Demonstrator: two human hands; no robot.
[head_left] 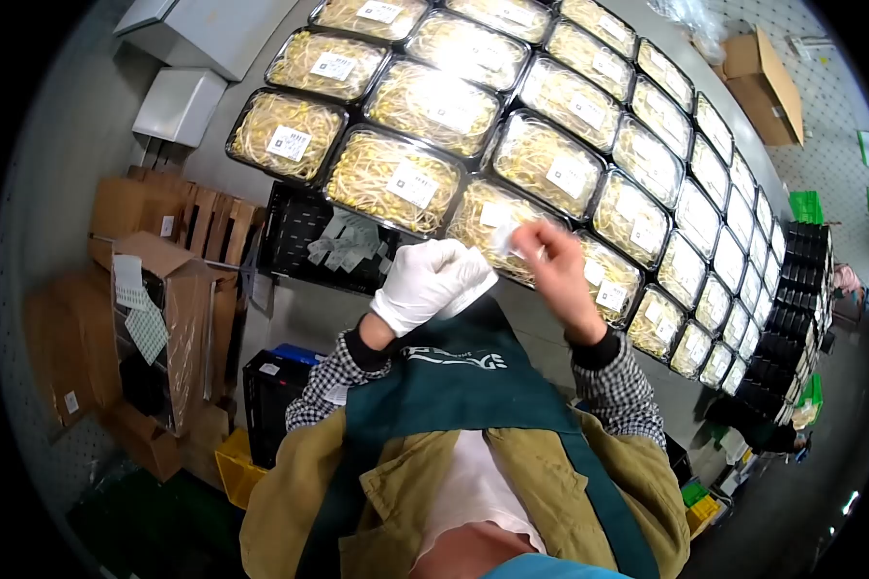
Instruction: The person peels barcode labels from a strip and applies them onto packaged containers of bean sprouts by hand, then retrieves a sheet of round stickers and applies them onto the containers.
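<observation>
My left hand (423, 288), in a white glove, is closed just in front of the trays. A white bulge at its right side could be part of the glove or something held; I cannot tell which. To its right, my bare right hand (555, 270) hovers over the near row, thumb and fingers bent together at a small white piece (505, 237), blurred, perhaps a sticker. Beneath it lies a black tray of bean sprouts (473, 207) under clear film. Its neighbours, one tray (381, 179) to the left and another (608, 261) to the right, carry white printed labels.
Several rows of labelled sprout trays (550, 159) cover the metal table. Under its near edge a black crate (294, 236) holds loose label strips (348, 241). Cardboard boxes (174, 318) stand at left. Stacked black trays (806, 299) and a person (758, 425) are at far right.
</observation>
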